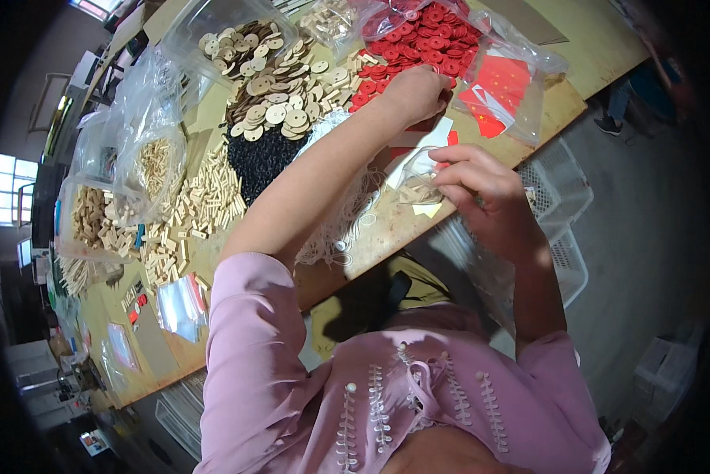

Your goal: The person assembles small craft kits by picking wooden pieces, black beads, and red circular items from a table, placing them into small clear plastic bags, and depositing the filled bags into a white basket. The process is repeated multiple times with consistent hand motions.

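Observation:
My left hand [418,96] reaches across the table to the near edge of a heap of red discs with centre holes [434,39]. Its fingers are bent together, and whatever they may hold is hidden. Closer to me, my right hand [481,189] pinches the top of a small clear plastic bag [420,186] with pale wooden pieces inside. Red and white paper pieces [426,146] lie between the two hands. Beyond them, a clear bag holds red paper flags with yellow stars [505,83].
Left of my forearm lie wooden discs [272,95], black pieces [260,166], white string [331,221] and small wooden blocks [213,189]. A clear tub [94,245] of wooden parts stands farther left, near flat plastic bags [181,308]. White plastic baskets [560,189] stand beyond the table's right edge.

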`<act>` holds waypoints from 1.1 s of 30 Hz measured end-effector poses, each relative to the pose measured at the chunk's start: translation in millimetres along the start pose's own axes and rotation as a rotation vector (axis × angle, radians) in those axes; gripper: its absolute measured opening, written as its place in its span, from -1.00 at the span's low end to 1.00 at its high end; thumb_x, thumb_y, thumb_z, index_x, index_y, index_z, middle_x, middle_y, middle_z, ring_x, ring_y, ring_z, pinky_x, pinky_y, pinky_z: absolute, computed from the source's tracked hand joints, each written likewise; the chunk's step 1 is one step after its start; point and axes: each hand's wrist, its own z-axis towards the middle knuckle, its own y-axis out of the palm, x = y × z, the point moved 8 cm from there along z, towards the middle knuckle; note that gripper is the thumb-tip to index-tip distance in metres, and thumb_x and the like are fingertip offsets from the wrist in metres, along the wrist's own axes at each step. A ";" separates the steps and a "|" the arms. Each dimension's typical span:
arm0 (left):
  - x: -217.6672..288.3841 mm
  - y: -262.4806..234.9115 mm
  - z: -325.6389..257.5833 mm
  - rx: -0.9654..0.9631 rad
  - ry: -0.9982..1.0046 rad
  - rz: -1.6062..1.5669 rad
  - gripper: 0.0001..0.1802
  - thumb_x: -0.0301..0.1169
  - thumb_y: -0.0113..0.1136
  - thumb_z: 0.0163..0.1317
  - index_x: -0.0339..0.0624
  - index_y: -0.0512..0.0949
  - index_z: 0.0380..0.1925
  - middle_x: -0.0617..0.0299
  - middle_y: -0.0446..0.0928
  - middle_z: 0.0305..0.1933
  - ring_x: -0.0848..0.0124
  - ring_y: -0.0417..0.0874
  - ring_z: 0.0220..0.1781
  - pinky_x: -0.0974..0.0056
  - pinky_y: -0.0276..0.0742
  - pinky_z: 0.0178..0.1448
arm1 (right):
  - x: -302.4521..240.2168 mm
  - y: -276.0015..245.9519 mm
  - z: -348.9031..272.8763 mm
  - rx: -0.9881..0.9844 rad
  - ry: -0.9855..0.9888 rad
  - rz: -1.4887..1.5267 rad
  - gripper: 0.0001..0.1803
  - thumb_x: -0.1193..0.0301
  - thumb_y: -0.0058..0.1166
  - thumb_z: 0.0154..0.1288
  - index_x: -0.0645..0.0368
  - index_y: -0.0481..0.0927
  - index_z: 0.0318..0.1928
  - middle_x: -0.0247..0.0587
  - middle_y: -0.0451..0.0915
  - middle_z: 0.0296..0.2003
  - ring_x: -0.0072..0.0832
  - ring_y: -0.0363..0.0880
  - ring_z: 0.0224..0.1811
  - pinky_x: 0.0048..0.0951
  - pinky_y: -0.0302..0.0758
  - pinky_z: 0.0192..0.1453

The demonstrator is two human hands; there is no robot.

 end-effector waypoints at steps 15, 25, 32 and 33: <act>46.2 -128.2 -131.9 -0.075 0.027 -1.041 -0.60 -0.37 0.41 0.39 -0.22 0.64 0.19 0.34 0.69 -0.02 0.56 0.67 0.05 0.36 0.60 0.20 | -7.5 5.4 15.2 -0.068 -0.025 0.020 -0.90 0.59 0.22 0.36 0.27 0.70 -0.14 -0.16 0.65 0.03 -0.32 0.68 0.02 -0.39 0.60 0.08; 55.5 -134.3 -175.4 0.045 0.018 -0.675 -0.75 -0.32 0.32 0.47 -0.17 0.74 0.04 0.31 0.76 -0.17 0.60 0.70 -0.20 0.41 0.65 -0.12 | -38.4 28.0 17.2 -0.178 -0.072 0.001 -0.89 0.59 0.21 0.35 0.24 0.70 -0.14 -0.13 0.62 0.01 -0.25 0.66 -0.01 -0.34 0.58 0.07; 32.8 -155.6 -210.6 0.350 -0.116 -0.633 -0.78 -0.39 0.26 0.50 -0.25 0.73 0.02 0.33 0.72 -0.20 0.61 0.66 -0.21 0.42 0.61 -0.15 | -47.8 36.1 13.7 -0.118 -0.126 -0.006 -0.88 0.58 0.23 0.33 0.22 0.70 -0.14 -0.11 0.68 0.06 -0.22 0.67 0.10 -0.31 0.57 0.20; 22.4 -162.8 -220.5 0.448 -0.137 -0.711 -0.79 -0.37 0.29 0.47 -0.24 0.73 -0.03 0.33 0.70 -0.26 0.61 0.62 -0.28 0.43 0.58 -0.19 | -48.8 35.8 13.4 -0.094 -0.132 0.009 -0.88 0.57 0.24 0.32 0.22 0.70 -0.14 -0.10 0.69 0.05 -0.18 0.69 0.08 -0.30 0.58 0.18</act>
